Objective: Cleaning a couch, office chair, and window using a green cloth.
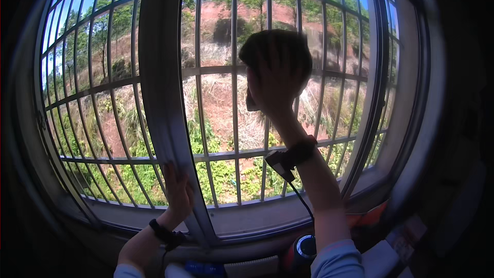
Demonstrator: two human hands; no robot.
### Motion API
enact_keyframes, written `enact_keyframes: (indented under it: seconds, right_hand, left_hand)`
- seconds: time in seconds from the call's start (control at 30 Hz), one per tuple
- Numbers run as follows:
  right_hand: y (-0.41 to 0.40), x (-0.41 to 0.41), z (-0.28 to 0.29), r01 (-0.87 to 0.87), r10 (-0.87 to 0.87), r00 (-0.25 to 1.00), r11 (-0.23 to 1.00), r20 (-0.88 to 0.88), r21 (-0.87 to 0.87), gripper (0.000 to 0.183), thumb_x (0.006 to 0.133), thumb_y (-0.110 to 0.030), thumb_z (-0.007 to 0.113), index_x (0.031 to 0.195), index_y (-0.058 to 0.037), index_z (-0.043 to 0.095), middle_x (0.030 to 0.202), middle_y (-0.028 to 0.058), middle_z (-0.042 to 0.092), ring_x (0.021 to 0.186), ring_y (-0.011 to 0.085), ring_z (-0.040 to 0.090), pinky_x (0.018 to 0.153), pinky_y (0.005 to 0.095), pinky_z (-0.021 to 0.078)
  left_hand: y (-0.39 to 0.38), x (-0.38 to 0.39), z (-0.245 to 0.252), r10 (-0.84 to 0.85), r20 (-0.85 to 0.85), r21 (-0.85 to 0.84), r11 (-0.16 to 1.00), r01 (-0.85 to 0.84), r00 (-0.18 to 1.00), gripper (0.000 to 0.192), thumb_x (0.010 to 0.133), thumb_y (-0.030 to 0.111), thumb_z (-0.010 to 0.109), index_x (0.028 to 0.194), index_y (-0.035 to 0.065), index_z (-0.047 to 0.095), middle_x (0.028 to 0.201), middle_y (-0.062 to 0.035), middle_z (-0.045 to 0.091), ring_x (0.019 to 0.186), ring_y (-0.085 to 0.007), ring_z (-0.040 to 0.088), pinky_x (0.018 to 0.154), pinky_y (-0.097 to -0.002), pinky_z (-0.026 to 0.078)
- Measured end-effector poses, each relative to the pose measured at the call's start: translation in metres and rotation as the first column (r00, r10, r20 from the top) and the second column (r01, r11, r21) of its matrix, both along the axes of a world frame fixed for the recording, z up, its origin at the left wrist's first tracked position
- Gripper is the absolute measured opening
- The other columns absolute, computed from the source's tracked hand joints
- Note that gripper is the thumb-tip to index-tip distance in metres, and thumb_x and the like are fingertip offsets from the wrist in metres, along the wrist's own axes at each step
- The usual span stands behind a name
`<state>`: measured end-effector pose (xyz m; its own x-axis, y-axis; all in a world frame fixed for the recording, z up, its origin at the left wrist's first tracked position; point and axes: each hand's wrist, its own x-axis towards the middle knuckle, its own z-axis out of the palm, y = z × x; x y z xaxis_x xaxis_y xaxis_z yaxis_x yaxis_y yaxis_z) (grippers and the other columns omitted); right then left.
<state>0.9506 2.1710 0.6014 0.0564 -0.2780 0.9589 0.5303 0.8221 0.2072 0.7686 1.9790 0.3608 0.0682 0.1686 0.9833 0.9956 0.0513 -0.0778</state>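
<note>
A dark cloth [285, 42] is pressed flat to the window pane [216, 116] under my right hand [274, 81], whose fingers spread upward over it. The folds and lower edge of the cloth stand out against the bright outdoors. Lower and to the left, my left hand [178, 193] rests against the vertical window frame [164, 104], holding no object that I can see. Each wrist wears a dark strap with a small device and a cable.
Metal security bars [234, 123] stand outside the glass, before a planted slope. Below the sill [254, 239] are a red and black cylindrical object [305, 246], a blue item [204, 268] and pale papers or packets [380, 258] at the lower right.
</note>
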Motion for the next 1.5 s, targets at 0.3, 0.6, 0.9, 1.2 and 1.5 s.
enact_keyframes:
  seconds: [0.3,0.6,0.9,1.2,1.5]
  right_hand:
    - [-0.062,-0.025,-0.037,-0.152,0.137,0.942,0.988,0.306,0.026,0.057,0.072,-0.030,0.058,0.127,-0.0196,0.043,0.133,0.0118,0.035,0.124,0.0326,0.030,0.095,0.0637,0.0167]
    - [0.067,0.090,-0.047,0.217,-0.213,0.976,0.967,0.041,-0.135,0.056,0.078,-0.038,0.051,0.128,-0.0148,0.042,0.138,0.0171,0.027,0.127,0.0369,0.024,0.101,0.0548,0.0153]
    - [0.156,0.159,-0.145,0.136,-0.286,0.915,0.883,-0.284,-0.450,0.057,0.088,-0.036,0.042,0.135,-0.0061,0.027,0.139,0.0123,0.028,0.130,0.0244,0.023,0.107,0.0331,0.0140]
    - [0.021,0.050,-0.136,0.086,-0.161,0.969,0.929,-0.184,-0.359,0.059,0.088,-0.045,0.031,0.132,-0.0073,0.034,0.141,0.0189,0.021,0.129,0.0406,0.016,0.100,0.0585,0.0083]
    - [-0.084,-0.046,-0.216,0.070,0.000,0.972,0.955,0.236,-0.290,0.044,0.076,-0.044,0.051,0.117,-0.0303,0.054,0.135,0.0121,0.034,0.120,0.0359,0.031,0.090,0.0716,0.0105]
  left_hand:
    - [-0.009,0.019,0.012,0.214,0.002,-0.121,0.970,-0.212,0.977,0.032,0.082,0.003,0.045,0.114,0.0033,0.051,0.133,-0.0305,0.028,0.122,-0.0471,0.028,0.099,-0.0513,0.028]
    - [-0.010,0.011,0.002,0.284,-0.028,-0.135,0.949,-0.285,0.959,0.035,0.081,0.005,0.043,0.115,0.0051,0.052,0.133,-0.0310,0.027,0.122,-0.0478,0.028,0.100,-0.0526,0.026]
    - [-0.011,0.008,-0.002,0.229,0.010,-0.156,0.962,-0.225,0.973,0.036,0.083,0.007,0.041,0.118,0.0045,0.051,0.134,-0.0309,0.025,0.124,-0.0481,0.024,0.101,-0.0533,0.023]
    - [-0.016,0.017,0.010,0.180,-0.035,-0.056,0.982,-0.182,0.983,0.022,0.086,0.003,0.043,0.106,0.0022,0.051,0.139,-0.0240,0.023,0.129,-0.0397,0.021,0.104,-0.0452,0.021]
    - [-0.008,0.018,0.008,0.120,0.056,-0.089,0.989,-0.114,0.991,0.028,0.084,-0.001,0.037,0.109,-0.0018,0.049,0.140,-0.0235,0.020,0.131,-0.0388,0.016,0.106,-0.0444,0.016]
